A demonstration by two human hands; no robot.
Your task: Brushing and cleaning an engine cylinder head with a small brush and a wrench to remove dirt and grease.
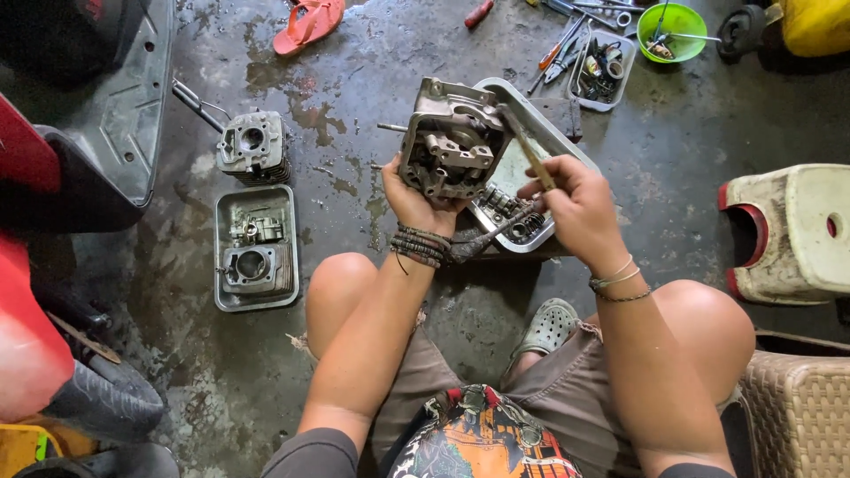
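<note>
Cylinder head held over the metal tray

Left hand (414, 202) grips the cylinder head (450, 139); right hand (571, 202) pinches a thin tool (526, 146), its tip hidden behind the casting, above the tray (567, 142).

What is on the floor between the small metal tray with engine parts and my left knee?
Only bare wet concrete floor between the small tray and the left knee, in the head view.
</note>
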